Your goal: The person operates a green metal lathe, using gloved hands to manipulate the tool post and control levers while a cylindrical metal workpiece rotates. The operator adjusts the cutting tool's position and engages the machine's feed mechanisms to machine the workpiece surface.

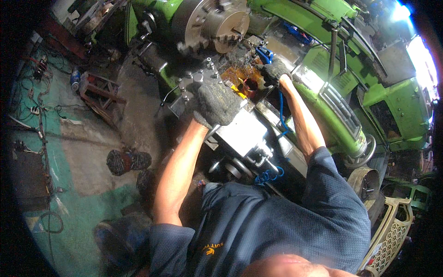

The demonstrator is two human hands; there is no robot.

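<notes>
"Where's the blue tool [264, 54]?"

"Up by the lathe's chuck [190, 23], near the round workpiece [232, 28] that the chuck carries. The right hand [275, 72], in a dark glove, is clamped on it."

"And the blue hose [282, 112]?"

"It shows just below the right wrist and runs down beside the carriage. (The chuck's rim is smeared with blur, so I'd not swear to its details.)"

"What about the left hand [218, 104]?"

"Gloved too, palm down at the tool post [199, 79]. Its fingers are hidden from above, so I cannot tell whether they're together or apart. Just beside it is a yellow strip [236, 89]."

"What lies between the hands and the chuck?"

"A tangle of metal chips [243, 57], with a brownish wet patch [234, 74] below it. Nearer the person there's a pale flat cover [242, 133], then a coiled blue line [269, 176] close to the dark shirt [272, 221]."

"Further out?"

"On the right, the lathe's green body [330, 108] and a handwheel [367, 152]; lower down, a cream grille [390, 231]. Off to the left, on the floor [87, 159], a rusty frame [102, 96] stands with a blue can [75, 79] just beside it."
</notes>
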